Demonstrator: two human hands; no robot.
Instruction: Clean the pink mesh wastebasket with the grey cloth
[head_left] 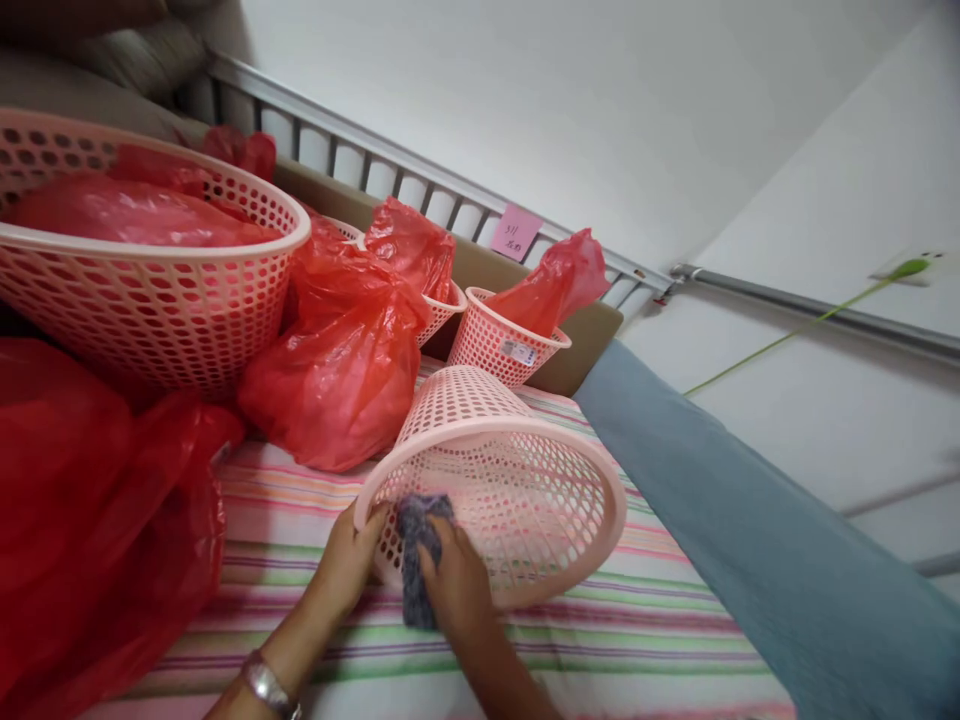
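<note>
A pale pink perforated basket [487, 430] lies tipped on its side on the striped sheet [592, 660], its round opening facing me. At the left part of its rim, my left hand [346, 562] is closed on the edge, wearing a silver bracelet at the wrist. My right hand [456, 580] grips a dark grey cloth [418, 570] against the inside of the basket, close to the left rim. Part of the cloth hangs over the front of the rim. Some fingertips are blurred or covered by the cloth and basket.
Red plastic bags [337, 370] crowd the left side beside a large pink basket [150, 245]. A smaller basket [495, 345] holding a red bag stands behind. A metal rail [450, 185] with a pink note [516, 232] runs behind; a blue-grey surface [720, 510] borders the right.
</note>
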